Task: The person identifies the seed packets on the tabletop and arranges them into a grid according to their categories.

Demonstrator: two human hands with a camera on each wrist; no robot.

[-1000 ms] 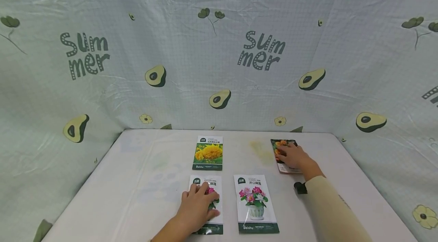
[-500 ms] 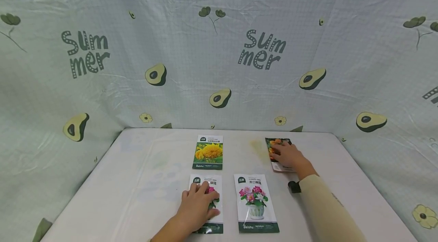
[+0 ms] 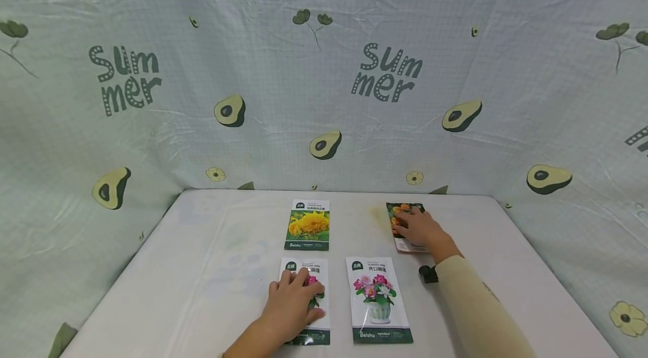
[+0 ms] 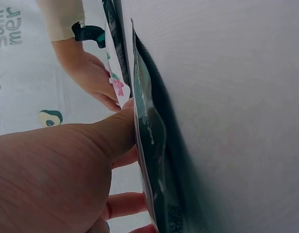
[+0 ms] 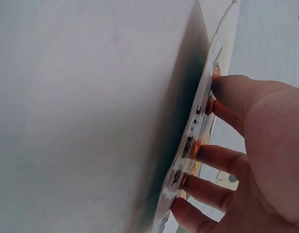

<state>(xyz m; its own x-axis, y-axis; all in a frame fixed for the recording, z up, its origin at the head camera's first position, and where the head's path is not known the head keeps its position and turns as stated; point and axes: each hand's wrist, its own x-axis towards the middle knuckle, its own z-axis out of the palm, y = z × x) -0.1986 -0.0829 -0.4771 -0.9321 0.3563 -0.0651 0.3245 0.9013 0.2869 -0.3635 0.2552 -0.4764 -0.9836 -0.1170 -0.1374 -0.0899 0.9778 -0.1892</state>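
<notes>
Fingers spread, my left hand [image 3: 291,304] rests on a seed packet [image 3: 318,336] with pink flowers at the front of the table; in the left wrist view the thumb and fingertips press on the packet [image 4: 148,126]. At the back right, my right hand [image 3: 422,230] touches a dark seed packet [image 3: 392,210] with orange flowers and covers much of it. The right wrist view has its spread fingertips on the face of that packet [image 5: 188,145], which lies on the table.
Another white packet [image 3: 378,299] with potted pink flowers lies between the hands, near the front. A yellow-flower packet [image 3: 307,226] lies behind the left hand. A patterned "summer" curtain [image 3: 273,76] hangs behind the white table [image 3: 212,268].
My right hand has slid the orange-flower packet a short way to the left across the table. The left hand and the other packets have stayed put.
</notes>
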